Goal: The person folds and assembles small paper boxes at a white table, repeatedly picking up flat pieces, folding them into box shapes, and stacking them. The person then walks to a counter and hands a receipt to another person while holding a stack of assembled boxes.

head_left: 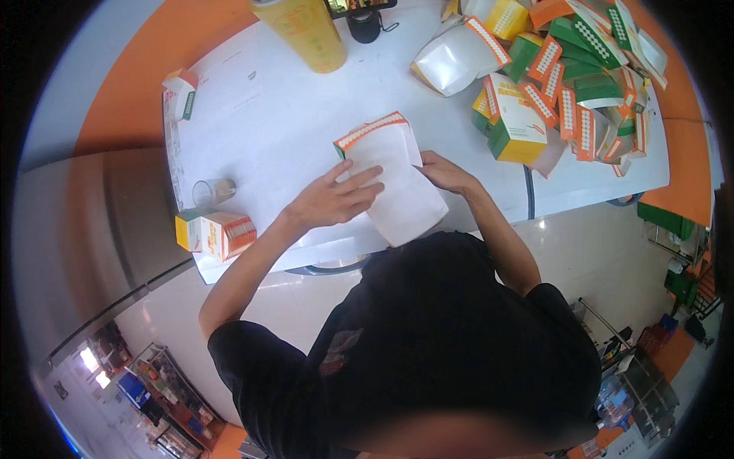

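Note:
A partly folded cardboard food box (405,191), white on the side facing up, lies at the table's near edge in front of me. Along its far end runs an orange strip with a row of white marks, and a bit of green shows at the corner. My left hand (336,196) rests on its left side with the fingers spread. At its right edge my right hand (447,172) grips the cardboard, the fingers partly hidden behind the panel.
A heap of folded boxes (566,92) covers the right of the white table (260,130). At the back stand a yellow cup (306,34) and a dark device (363,23). On the left are a clear glass (214,192), flat stacked cartons (227,235) and a small carton (180,93).

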Motion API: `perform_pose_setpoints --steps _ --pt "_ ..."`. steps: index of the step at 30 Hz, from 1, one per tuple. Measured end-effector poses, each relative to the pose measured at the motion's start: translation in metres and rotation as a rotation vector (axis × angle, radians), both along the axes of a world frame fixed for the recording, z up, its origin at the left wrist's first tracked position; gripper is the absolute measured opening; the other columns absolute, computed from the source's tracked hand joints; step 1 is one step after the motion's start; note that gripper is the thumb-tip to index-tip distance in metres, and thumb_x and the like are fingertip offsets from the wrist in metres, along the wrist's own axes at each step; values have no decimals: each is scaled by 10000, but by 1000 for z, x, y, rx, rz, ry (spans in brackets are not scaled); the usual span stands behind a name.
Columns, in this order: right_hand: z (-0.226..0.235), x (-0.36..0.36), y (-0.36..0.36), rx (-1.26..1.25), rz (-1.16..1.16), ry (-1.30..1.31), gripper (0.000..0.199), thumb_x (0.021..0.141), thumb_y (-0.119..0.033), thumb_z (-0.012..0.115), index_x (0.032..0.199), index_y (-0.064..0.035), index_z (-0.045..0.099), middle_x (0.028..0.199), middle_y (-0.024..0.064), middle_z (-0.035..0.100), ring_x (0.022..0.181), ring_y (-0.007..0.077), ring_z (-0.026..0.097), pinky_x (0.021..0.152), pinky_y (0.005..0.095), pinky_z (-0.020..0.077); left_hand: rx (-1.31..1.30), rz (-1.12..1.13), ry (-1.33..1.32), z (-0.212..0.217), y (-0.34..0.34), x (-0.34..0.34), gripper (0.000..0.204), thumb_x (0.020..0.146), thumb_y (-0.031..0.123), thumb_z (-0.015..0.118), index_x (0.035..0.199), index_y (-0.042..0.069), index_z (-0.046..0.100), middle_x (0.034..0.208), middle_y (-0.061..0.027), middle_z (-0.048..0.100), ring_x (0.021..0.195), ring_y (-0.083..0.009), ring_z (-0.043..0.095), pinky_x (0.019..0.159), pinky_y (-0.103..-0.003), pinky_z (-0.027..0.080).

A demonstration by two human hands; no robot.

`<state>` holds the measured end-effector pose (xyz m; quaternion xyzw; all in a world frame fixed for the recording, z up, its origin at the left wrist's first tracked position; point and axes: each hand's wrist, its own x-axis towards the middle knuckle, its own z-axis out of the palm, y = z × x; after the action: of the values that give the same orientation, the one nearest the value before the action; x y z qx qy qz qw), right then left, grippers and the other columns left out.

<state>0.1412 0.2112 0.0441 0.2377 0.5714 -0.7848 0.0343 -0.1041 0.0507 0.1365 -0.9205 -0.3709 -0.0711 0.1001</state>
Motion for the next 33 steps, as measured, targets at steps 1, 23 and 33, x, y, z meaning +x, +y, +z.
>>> perform_pose_setpoints --steps 1,23,33 --pt "6 4 -3 -65 -73 -42 403 998 -225 586 1304 29 652 1197 124 717 1108 176 647 995 319 488 54 -35 -20 -8 0 5 155 827 126 718 938 231 747 1401 50 572 1494 -190 346 1261 -547 215" --pt "14 14 -70 371 -418 -86 341 1081 -199 474 1302 15 622 1095 73 706 1014 122 625 907 271 501 -1071 1186 -1279 -51 -74 110 527 1061 300 531 1447 -49 449 1368 -233 604 1269 -290 574 1117 -374 390" --pt "7 21 -62 145 -494 129 343 1040 -181 524 1265 43 655 1145 90 719 1066 144 617 994 296 448 -986 1371 -1326 -62 -66 104 426 1071 96 441 1453 -91 443 1235 -315 645 1115 -348 651 996 -415 459"
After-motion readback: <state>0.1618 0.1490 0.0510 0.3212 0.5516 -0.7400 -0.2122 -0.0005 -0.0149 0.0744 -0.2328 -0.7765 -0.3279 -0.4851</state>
